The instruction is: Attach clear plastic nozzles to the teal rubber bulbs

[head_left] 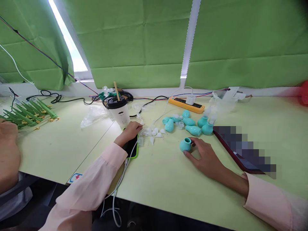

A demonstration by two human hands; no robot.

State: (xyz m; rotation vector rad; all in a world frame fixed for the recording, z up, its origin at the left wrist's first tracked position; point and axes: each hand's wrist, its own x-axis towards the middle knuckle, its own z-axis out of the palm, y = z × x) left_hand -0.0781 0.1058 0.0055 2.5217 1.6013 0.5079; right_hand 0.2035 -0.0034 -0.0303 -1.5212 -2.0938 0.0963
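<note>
My right hand (204, 157) has its thumb and fingers around a small teal bulb (184, 145), which stands on the table with its round opening up. Over a phone (132, 148) in a green case, my left hand (130, 132) reaches to the small clear and white plastic parts (154, 132); its fingertips are pinched together, and what they hold is too small to make out. Several more teal bulbs (193, 130) lie behind my right hand, two of them upright with clear pieces on top.
A lidded cup (121, 115) with a straw stands behind my left hand. Farther back is an orange power strip (186, 105). A dark red-edged tablet (240, 150) lies at right. A white cable crosses the phone. At far left are another person's arm and green plastic parts (31, 114).
</note>
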